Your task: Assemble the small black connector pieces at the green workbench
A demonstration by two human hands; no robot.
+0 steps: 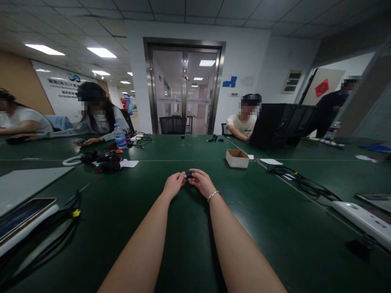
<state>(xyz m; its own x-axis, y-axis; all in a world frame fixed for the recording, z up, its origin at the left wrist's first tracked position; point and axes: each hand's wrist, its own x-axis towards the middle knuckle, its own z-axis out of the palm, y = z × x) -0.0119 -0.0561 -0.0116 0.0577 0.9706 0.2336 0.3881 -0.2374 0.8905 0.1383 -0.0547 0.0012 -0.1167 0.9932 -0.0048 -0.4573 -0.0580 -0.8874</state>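
A small black piece with a silvery end (188, 175) is held up between my two hands, above the green table (189, 228). My left hand (174, 184) is closed, its thumb and fingers pinched on the silvery side. From the other side my right hand (201, 181), with a silver bracelet at the wrist, grips the black part between thumb and fingers. The piece is too small and too covered by fingertips to tell its exact kind.
An open cardboard box (237, 159) stands beyond my right hand. Black cables (302, 181) and a white power strip (363, 219) lie right. Left are bundled black parts (106, 162), a water bottle (120, 137) and a phone (24, 215). Several people are around the table.
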